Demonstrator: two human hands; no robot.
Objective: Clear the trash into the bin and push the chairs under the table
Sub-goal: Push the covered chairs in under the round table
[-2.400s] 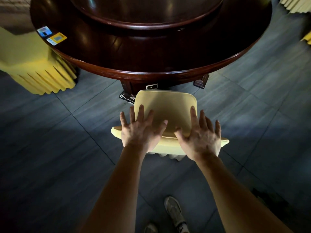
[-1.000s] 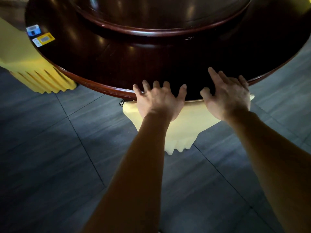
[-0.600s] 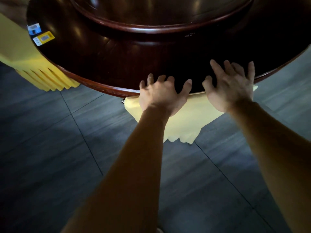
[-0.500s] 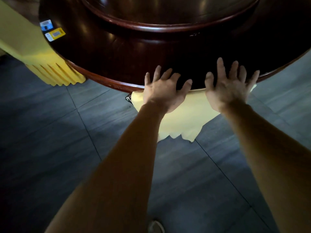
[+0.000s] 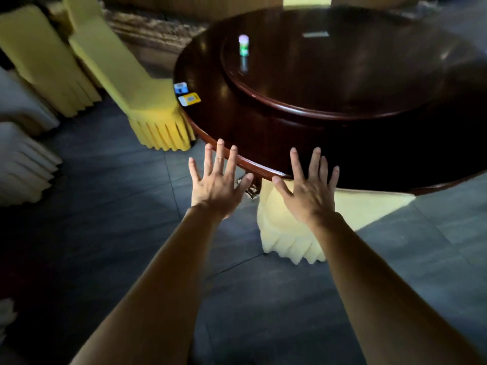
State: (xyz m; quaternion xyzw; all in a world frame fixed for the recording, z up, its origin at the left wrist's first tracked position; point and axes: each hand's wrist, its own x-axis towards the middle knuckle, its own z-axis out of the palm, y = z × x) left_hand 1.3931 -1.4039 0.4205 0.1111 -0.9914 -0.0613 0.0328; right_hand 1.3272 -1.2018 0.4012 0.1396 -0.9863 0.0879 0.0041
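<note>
Now your hands had let go of the chair.
Your left hand and right hand hovered spread and empty, since the pale-yellow fabric-covered chair sat tucked under the dark round wooden worktop.

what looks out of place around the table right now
One yellow chair at the table edge sits turned, its back to the left, not pushed under. Two small cards and a small bottle remain on top.

A dark grey tiled floor fills the lower view. At nine o'clock stand pale draped forms, blurred. At twelve o'clock, beyond everything, runs a brown wooden wall base
</note>
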